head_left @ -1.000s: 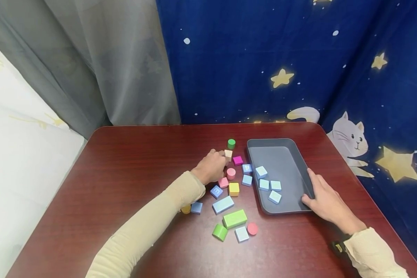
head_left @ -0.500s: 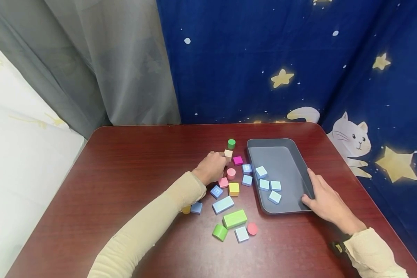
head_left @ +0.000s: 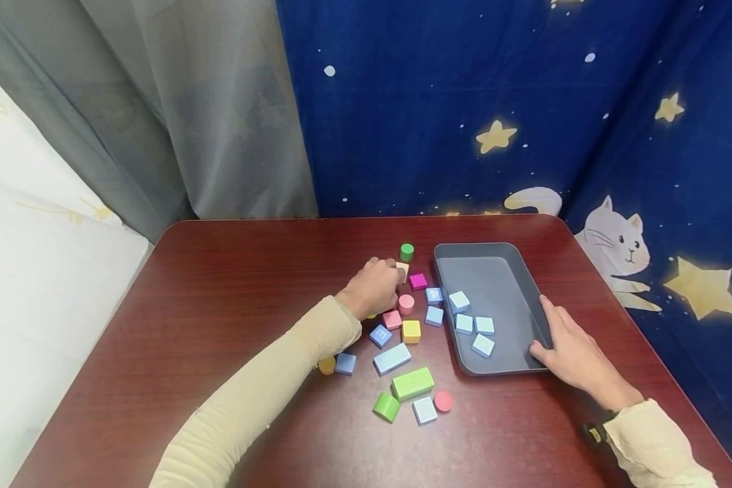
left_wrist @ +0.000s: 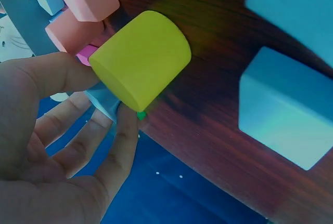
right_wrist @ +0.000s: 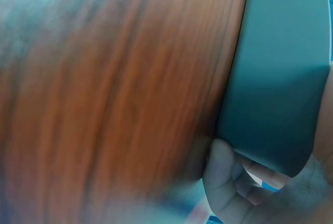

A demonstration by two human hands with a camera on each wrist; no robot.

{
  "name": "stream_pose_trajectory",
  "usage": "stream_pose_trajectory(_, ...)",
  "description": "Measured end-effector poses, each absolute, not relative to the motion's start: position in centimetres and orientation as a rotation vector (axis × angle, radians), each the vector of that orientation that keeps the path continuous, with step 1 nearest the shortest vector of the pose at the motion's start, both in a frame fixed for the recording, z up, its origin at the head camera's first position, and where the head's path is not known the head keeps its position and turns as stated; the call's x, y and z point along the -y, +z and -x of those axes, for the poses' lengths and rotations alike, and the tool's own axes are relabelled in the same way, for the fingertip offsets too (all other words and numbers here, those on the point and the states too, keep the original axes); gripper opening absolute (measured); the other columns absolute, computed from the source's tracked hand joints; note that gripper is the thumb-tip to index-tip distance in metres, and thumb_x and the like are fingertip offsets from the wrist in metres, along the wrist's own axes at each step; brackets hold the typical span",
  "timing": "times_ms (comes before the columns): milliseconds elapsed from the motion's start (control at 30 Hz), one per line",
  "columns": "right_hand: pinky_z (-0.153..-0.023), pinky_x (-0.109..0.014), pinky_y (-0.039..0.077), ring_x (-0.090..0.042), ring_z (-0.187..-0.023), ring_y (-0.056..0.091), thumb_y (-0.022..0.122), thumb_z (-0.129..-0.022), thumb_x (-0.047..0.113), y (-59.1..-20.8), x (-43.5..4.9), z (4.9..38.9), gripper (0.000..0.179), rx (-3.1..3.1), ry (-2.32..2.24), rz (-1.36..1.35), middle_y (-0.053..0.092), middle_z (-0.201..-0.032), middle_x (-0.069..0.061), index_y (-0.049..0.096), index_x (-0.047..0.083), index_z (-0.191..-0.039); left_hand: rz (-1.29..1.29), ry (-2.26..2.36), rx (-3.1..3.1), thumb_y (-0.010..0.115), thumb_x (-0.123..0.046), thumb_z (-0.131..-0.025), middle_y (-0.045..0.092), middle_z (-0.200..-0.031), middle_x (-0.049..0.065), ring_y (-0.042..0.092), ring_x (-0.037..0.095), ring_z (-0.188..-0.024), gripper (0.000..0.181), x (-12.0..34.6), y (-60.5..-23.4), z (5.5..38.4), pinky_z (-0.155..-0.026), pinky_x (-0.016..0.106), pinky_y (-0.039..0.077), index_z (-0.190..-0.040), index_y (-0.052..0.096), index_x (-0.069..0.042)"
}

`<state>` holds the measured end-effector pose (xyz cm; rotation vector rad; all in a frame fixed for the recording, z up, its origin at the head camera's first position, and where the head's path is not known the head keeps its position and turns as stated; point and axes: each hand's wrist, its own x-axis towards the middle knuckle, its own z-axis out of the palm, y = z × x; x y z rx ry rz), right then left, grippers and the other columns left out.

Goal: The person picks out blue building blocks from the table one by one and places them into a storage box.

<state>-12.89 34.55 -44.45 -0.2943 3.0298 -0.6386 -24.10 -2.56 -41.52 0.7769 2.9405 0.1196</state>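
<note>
My left hand (head_left: 371, 288) reaches among the scattered toy blocks. In the left wrist view its thumb and fingers close around a small blue-grey block (left_wrist: 103, 99), mostly covered by them. A yellow block (left_wrist: 143, 60) with a curved side lies right beside the thumb. At the fingertips in the head view is a cream block (head_left: 403, 269), partly covered. My right hand (head_left: 576, 352) grips the near right edge of the grey tray (head_left: 506, 252), its thumb over the rim. Several pale blue blocks lie inside, among them one block (head_left: 482, 346) near the front.
Left of the tray lie a green cylinder (head_left: 407, 252), a magenta block (head_left: 417, 281), a pink cylinder (head_left: 405, 304) and a yellow cube (head_left: 411, 331). Nearer the front are a long green block (head_left: 413, 383) and a red disc (head_left: 443, 400). A curtain (head_left: 402, 135) hangs behind the table.
The left hand's fingers shift slightly and now cover more of the cream block. The right hand and tray stay in place.
</note>
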Motion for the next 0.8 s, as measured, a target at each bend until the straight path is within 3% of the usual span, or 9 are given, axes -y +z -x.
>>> stream_pose_trajectory(333,-0.100,-0.076,0.048,-0.055,-0.120,0.055,0.075,-0.093,0.013,-44.4,-34.6,12.8,0.098,-3.022,-0.650,0.301,0.045,-0.142,-0.038,0.017,-0.015,-0.167,-0.799,0.125,-2.930,0.078,-0.020,-0.102,0.070,-0.133,0.010,0.061,0.027,-0.114,0.033,2.0,-40.8,23.9,-0.101,0.037,0.059,-0.134,0.078,-0.013)
stream_pose_trajectory(567,-0.099,-0.076,0.048,-0.054,-0.119,0.056,0.075,-0.093,0.013,-44.4,-34.6,12.8,0.096,-3.030,-0.650,0.305,0.046,-0.141,-0.037,0.019,-0.015,-0.166,-0.855,0.159,-2.917,0.081,-0.021,-0.098,0.069,-0.137,0.011,0.062,0.029,-0.113,0.047,1.1,-40.2,23.6,-0.100,0.038,0.060,-0.144,0.072,-0.011)
stream_pose_trajectory(800,-0.100,-0.076,0.048,-0.054,-0.120,0.056,0.075,-0.094,0.013,-44.4,-34.5,12.8,0.096,-3.025,-0.652,0.295,0.046,-0.142,-0.037,0.018,-0.014,-0.167,-1.063,0.050,-2.950,0.072,-0.017,-0.100,0.072,-0.124,0.008,0.066,0.023,-0.115,0.032,-0.4,-39.6,23.1,-0.109,0.039,0.050,-0.132,0.077,-0.010)
